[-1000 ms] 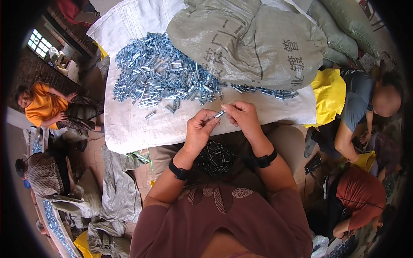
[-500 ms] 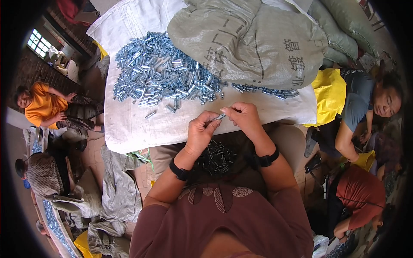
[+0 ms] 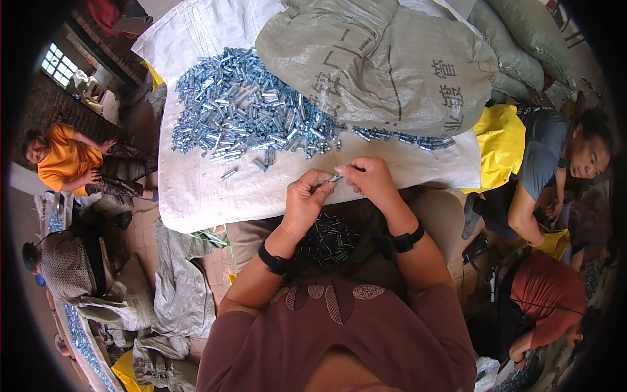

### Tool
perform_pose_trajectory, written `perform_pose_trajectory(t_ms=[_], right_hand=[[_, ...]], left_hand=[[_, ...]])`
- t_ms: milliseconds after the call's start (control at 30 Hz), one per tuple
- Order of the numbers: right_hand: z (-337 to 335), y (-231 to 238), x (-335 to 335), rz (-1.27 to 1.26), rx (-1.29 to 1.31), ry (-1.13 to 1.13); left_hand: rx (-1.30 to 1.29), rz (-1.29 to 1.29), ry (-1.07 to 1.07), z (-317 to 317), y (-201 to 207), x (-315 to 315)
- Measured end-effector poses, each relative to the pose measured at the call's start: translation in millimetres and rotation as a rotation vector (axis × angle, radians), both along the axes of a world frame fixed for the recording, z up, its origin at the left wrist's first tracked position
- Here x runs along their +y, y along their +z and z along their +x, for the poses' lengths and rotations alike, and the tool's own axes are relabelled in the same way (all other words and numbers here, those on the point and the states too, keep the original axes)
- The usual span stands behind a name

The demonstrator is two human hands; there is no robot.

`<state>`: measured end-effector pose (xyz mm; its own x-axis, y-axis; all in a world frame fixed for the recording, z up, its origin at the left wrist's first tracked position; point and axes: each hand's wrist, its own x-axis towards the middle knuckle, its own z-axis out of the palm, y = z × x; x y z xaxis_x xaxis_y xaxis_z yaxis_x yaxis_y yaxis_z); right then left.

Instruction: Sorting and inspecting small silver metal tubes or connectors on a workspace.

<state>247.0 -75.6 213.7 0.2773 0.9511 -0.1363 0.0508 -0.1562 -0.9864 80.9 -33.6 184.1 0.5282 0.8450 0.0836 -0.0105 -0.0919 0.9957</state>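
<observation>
Over the near edge of the white-covered table, my left hand (image 3: pixel 305 197) and my right hand (image 3: pixel 372 180) meet fingertip to fingertip. Between them is a small silvery metal fitting (image 3: pixel 335 178), pinched at its two ends; the fingers hide most of it. Just beyond lies a wide heap of short bluish-silver metal tubes (image 3: pixel 255 108), with a few loose ones at its near side. Below my hands, in my lap, sits a pile of dark, slim metal pieces (image 3: pixel 330 238).
A greenish woven sack (image 3: pixel 398 65) covers the far right of the white cloth (image 3: pixel 202 202). Full sacks (image 3: pixel 516 39) stand behind it. Co-workers sit left and right, one in grey-blue (image 3: pixel 542 144) beside a yellow bag (image 3: pixel 499 147). Crumpled sacks (image 3: pixel 179 281) lie on the floor at left.
My right fingers have shifted slightly around the fitting, while both hands stay in place. The co-worker in grey-blue has turned their head a little.
</observation>
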Motion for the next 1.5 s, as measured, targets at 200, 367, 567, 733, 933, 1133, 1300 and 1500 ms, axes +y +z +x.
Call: perform_pose_trajectory(t_ms=[200,367,567,733,933,1133,1300,1500], right_hand=[[-9,-11,-2,0.237,-0.584,-0.072],[-27,-11,-4,0.393,-0.842,-0.167],[-41,-19,3,0.415,-0.870,-0.133],[-10,-26,19,0.181,-0.964,-0.218],[-6,-37,45,0.124,-1.047,-0.253],[9,-47,43,0.181,-0.741,-0.288],[7,-21,29,0.198,0.112,-0.193],[5,-2,12,0.273,0.261,-0.112]], left_hand=[[-0.031,0.027,0.080,4,-4,-2],[-0.005,0.055,0.150,6,0,-6],[0.011,0.128,0.241,2,-8,-1],[0.401,0.381,-0.286,-21,27,30],[0.698,0.945,0.093,23,22,96],[0.670,0.978,0.084,30,22,107],[0.454,0.726,0.095,16,28,68],[0.165,0.255,0.003,13,15,33]])
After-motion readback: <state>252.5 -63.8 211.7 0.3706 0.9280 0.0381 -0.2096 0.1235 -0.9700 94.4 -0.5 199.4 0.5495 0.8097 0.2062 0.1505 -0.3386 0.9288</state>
